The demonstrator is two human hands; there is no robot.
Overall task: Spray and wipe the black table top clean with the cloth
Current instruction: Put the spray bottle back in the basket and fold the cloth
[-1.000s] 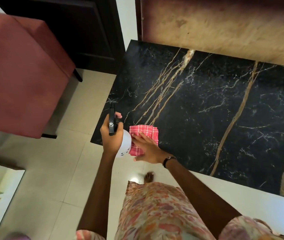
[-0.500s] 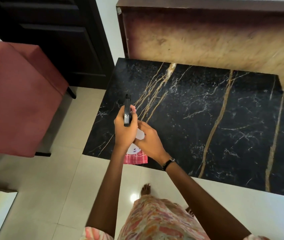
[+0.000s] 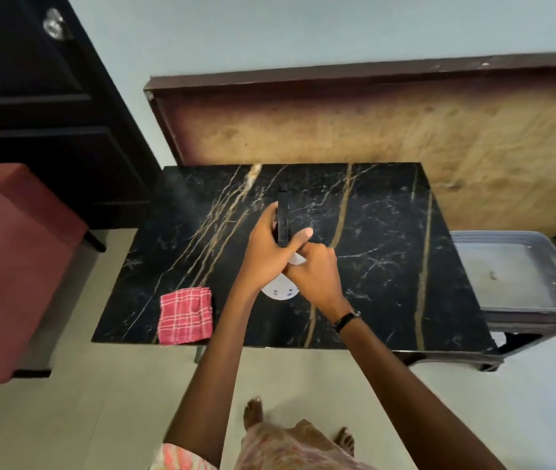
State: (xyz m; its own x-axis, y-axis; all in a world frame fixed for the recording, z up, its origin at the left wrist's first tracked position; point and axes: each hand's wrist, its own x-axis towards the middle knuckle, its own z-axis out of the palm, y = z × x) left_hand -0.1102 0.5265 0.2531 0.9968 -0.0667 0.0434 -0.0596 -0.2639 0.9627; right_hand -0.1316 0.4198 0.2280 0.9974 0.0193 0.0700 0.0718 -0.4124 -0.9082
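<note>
The black marble table top (image 3: 388, 232) with gold and white veins fills the middle of the view. Over its centre both my hands hold a white spray bottle (image 3: 281, 289) with a black spray head pointing away from me. My left hand (image 3: 269, 247) wraps the neck and trigger. My right hand (image 3: 317, 271) grips the bottle from the right side. A folded red-and-white checked cloth (image 3: 185, 315) lies flat near the table's front left corner, apart from both hands. A faint mist hangs over the back left corner.
A red upholstered chair (image 3: 8, 266) stands to the left of the table. A dark door (image 3: 39, 106) is behind it. A wooden board (image 3: 371, 130) leans on the wall behind the table. Grey trays (image 3: 520, 273) are stacked at the right. My bare feet are on the tiled floor.
My right hand left the cloth and joined the left on the bottle. Both hands moved with the bottle from the front left corner to the table's centre. The cloth stayed at the front left.
</note>
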